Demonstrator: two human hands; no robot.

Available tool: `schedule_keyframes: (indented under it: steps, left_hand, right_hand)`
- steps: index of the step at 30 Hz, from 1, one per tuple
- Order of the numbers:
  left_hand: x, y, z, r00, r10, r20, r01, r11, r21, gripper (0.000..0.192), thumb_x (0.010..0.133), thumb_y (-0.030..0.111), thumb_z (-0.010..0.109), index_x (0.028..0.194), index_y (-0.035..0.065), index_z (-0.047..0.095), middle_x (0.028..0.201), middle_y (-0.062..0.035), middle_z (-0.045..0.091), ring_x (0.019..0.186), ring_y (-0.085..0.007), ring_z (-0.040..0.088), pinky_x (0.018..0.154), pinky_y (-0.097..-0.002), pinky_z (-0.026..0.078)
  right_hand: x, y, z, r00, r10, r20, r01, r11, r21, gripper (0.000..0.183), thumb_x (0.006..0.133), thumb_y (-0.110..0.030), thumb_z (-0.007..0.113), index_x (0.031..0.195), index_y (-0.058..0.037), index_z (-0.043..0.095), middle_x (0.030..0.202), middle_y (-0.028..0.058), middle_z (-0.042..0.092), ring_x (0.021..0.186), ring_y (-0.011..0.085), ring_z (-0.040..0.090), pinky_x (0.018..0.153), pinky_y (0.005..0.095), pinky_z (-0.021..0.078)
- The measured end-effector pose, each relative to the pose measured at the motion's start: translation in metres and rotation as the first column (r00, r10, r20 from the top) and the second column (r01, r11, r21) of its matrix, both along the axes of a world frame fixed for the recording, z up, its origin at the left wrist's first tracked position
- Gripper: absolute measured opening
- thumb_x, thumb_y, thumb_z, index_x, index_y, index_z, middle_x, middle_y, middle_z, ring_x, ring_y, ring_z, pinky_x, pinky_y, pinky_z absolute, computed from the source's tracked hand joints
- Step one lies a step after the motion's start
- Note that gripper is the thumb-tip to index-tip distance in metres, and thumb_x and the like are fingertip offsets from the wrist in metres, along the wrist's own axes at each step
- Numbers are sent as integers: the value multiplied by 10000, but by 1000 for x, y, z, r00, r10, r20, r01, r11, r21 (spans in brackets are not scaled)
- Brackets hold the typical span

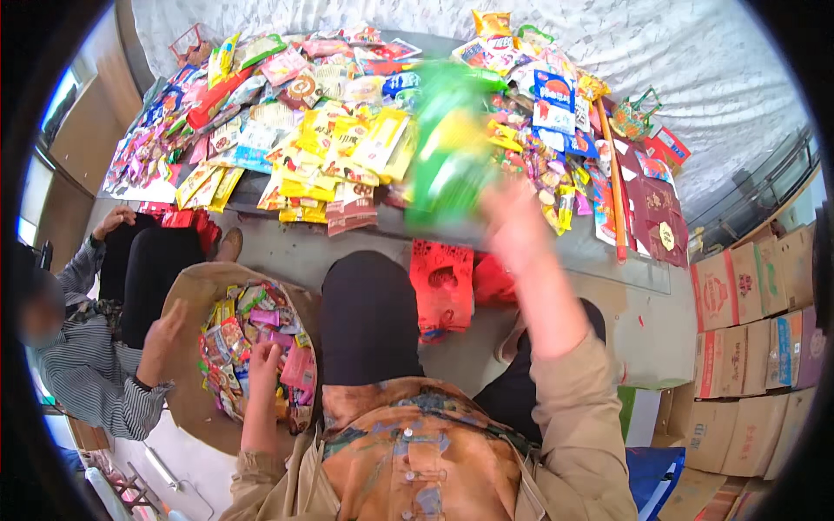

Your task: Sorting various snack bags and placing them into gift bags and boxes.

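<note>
My right hand is shut on a large green plastic bag, held up over the front edge of the table. Motion blurs both of them. Behind the bag, part of the snack heap is hidden. My left hand has curled fingers and hovers over an open cardboard box at my left knee. Mixed small wrapped sweets fill the box. A pink wrapped sweet shows right by my left fingertips; whether they grip it is unclear. Yellow snack packets lie on the table left of the green bag.
Another person's hand is at the box's left rim. A wooden stick and dark red bags lie at the table's right end. Stacked cardboard boxes stand to the right. A red bag hangs below the table edge.
</note>
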State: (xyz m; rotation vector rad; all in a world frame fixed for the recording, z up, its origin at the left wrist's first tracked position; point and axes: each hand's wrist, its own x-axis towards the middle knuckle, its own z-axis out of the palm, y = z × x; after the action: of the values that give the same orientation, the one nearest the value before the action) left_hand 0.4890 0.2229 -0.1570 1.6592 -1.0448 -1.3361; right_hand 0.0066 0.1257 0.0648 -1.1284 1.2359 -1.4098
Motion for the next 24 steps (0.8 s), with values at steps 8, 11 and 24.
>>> schedule_keyframes:
  steps: [8,11,24]
  left_hand:
    - [54,36,-131,978,-138,155,94,961,261,398,928,214,620,1250,-16,582,1141,-107,647,1022,-180,606,893,-308,479]
    - [53,33,-142,980,-114,162,62,953,297,405,913,209,628,1252,-7,584,1164,-101,641,1032,-182,603,884,-321,487]
    - [41,21,-135,602,-358,713,125,925,359,515,744,353,757,1142,49,637,1043,-185,686,966,-353,662,826,-421,514]
  right_hand:
    - [-24,11,-23,963,35,266,-31,999,-21,450,998,-214,537,1393,-30,424,1273,161,595,1035,213,638,898,322,506]
    - [-21,51,-85,984,23,177,-65,971,232,382,991,-200,557,1327,-25,512,1215,131,633,1002,168,642,870,291,506]
    - [-29,110,-172,967,-133,219,26,901,433,299,990,-170,562,1259,-40,563,1121,90,659,924,123,631,801,262,506]
